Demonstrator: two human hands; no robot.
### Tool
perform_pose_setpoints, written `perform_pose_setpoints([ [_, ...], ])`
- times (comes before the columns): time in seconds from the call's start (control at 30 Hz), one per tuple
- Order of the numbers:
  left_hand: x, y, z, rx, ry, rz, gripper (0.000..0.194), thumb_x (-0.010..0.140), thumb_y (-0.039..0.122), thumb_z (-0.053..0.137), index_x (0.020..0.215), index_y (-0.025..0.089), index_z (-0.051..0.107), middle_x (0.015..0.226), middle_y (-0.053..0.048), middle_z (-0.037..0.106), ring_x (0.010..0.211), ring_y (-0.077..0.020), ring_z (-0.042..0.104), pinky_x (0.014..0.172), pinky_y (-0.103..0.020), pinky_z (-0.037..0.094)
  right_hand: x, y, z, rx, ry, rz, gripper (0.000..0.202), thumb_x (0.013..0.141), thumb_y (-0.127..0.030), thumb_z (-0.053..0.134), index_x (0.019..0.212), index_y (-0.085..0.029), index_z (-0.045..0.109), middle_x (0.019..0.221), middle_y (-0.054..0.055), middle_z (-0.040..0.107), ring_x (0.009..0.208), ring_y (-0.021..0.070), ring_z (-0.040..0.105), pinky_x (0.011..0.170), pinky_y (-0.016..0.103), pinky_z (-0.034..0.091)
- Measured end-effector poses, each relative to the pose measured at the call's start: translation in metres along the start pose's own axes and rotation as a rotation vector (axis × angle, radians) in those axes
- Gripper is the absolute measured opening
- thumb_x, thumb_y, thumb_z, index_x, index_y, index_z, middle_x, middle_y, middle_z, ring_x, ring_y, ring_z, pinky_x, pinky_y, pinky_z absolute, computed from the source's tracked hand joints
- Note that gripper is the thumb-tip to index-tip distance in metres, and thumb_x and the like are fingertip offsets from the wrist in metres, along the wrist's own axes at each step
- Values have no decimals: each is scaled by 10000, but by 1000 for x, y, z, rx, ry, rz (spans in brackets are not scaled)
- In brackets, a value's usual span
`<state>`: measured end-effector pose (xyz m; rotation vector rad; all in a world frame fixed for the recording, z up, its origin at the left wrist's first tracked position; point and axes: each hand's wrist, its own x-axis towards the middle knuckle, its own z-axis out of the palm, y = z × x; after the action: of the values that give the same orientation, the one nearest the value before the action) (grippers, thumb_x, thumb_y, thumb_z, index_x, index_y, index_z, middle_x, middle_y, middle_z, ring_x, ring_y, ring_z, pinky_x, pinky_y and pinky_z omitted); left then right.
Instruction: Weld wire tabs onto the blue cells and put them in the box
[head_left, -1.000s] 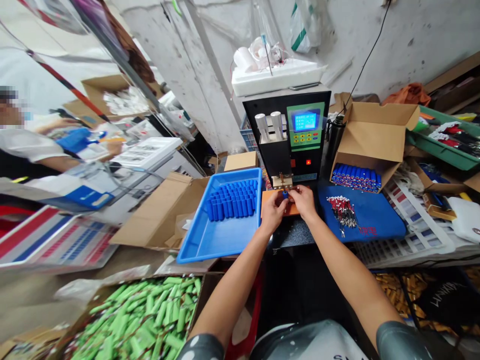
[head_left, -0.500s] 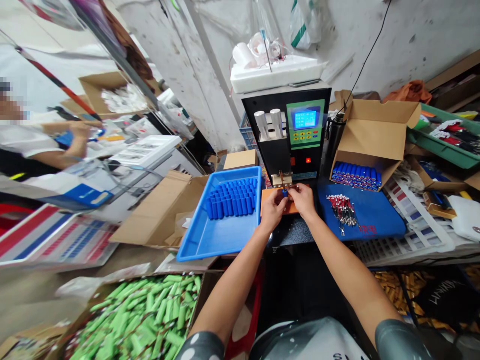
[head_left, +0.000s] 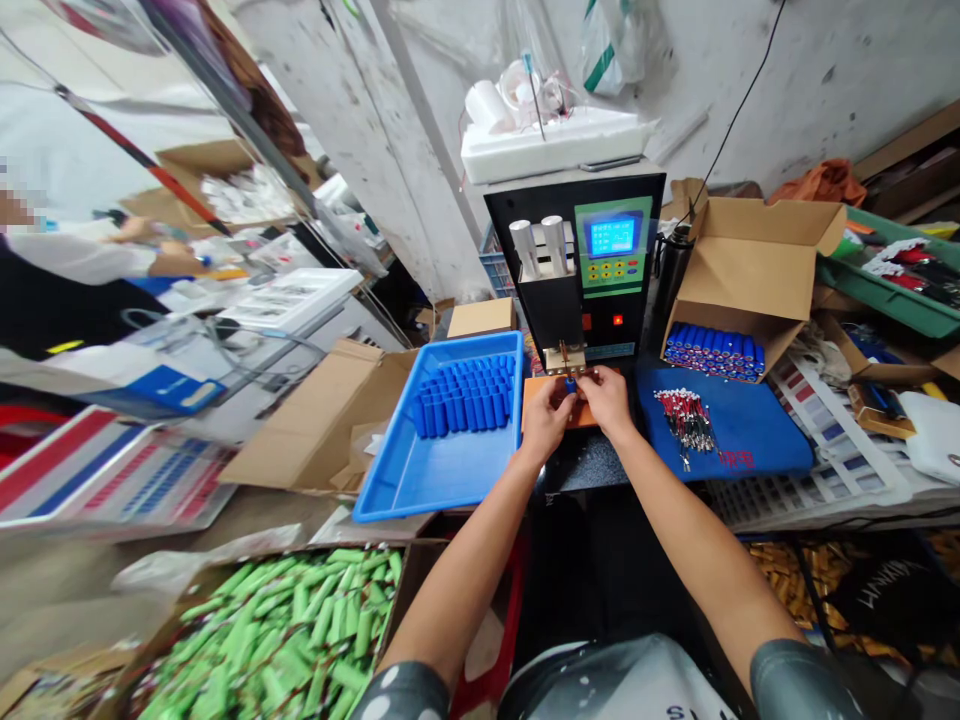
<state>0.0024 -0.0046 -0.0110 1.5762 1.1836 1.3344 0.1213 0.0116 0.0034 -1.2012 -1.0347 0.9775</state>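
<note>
Pinching 1 small blue cylinder (head_left: 571,385) between bent thumb and fingers of the left hand (head_left: 546,415), just below the copper-coloured pins (head_left: 564,351) of the black machine (head_left: 551,312) and over the orange block (head_left: 589,415), with its long axis seemingly upright toward the pins, though mostly hidden by fingers. Bending the right hand's (head_left: 607,400) fingertips close to the cylinder's right side; cannot tell from here about a grip. Sits nearer the left fingertips, well apart from the standing blue cylinders (head_left: 463,408) in the blue tray (head_left: 439,480) to the left.
</note>
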Motion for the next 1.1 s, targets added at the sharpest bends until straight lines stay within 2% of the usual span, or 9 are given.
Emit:
perform_pose_setpoints([
  [0.2, 0, 1, -1, 8, 1, 13, 267, 818, 269, 630, 1065, 171, 652, 960, -64, 711, 827, -181, 672, 770, -303, 538, 0, 1, 0, 34, -28, -14, 151, 688, -353, 646, 702, -203, 638, 712, 21, 670, 715, 196, 630, 653, 297, 515],
  [0.33, -1, 5, -1, 16, -6, 27, 262, 826, 263, 617, 1067, 164, 645, 943, -60, 710, 801, -168, 668, 760, -293, 532, -4, -7, -7, 121, -80, 32, 190, 673, -374, 656, 741, -197, 633, 722, 7, 656, 692, 172, 617, 599, 266, 506],
  [0.5, -2, 4, 0, 28, -4, 27, 236, 828, 261, 615, 1041, 164, 644, 854, -42, 700, 782, -167, 662, 750, -290, 531, -14, -14, -19, 74, -154, 137, 258, 673, -433, 663, 700, -188, 587, 545, -34, 547, 470, 109, 485, 428, 217, 368],
  [0.6, -2, 2, 1, 2, -13, 41, 251, 830, 287, 617, 1046, 160, 637, 902, -51, 701, 828, -170, 664, 777, -292, 526, -16, -11, -21, -19, -231, 95, 283, 670, -435, 679, 624, -183, 561, 485, -44, 502, 433, 94, 432, 425, 216, 324],
  [0.73, -2, 4, 0, -9, -9, 23, 275, 821, 303, 620, 1051, 153, 636, 911, -55, 701, 831, -170, 665, 777, -296, 528, -13, -6, -20, -78, -319, 27, 289, 692, -408, 659, 563, -169, 558, 461, -29, 504, 446, 95, 441, 453, 218, 324],
  [0.83, -6, 9, -6, -3, 41, -5, 330, 790, 292, 647, 1085, 146, 631, 1012, -88, 699, 879, -182, 667, 800, -307, 528, -13, -5, -20, -38, -276, 58, 311, 672, -427, 680, 562, -170, 544, 455, -34, 498, 432, 88, 416, 442, 216, 303],
  [0.93, -17, 17, -17, 155, 63, -19, 266, 809, 323, 624, 998, 143, 675, 936, -81, 709, 799, -168, 653, 742, -287, 517, -13, -5, -21, 19, -234, 111, 324, 647, -444, 712, 583, -168, 554, 457, -32, 504, 415, 82, 393, 419, 215, 284],
  [1.03, -28, 22, -22, 297, -33, -16, 228, 829, 352, 598, 870, 154, 705, 783, -43, 701, 680, -142, 617, 661, -257, 488, -13, -4, -21, 51, -230, 130, 332, 643, -453, 720, 583, -166, 563, 448, -31, 491, 406, 79, 377, 400, 214, 264],
  [1.1, -31, 23, -22, 326, -81, -25, 209, 818, 337, 605, 844, 157, 708, 754, -34, 699, 657, -136, 611, 641, -247, 478, -13, -3, -20, 62, -224, 130, 343, 639, -458, 722, 572, -168, 552, 447, -33, 484, 404, 74, 365, 394, 212, 253],
])
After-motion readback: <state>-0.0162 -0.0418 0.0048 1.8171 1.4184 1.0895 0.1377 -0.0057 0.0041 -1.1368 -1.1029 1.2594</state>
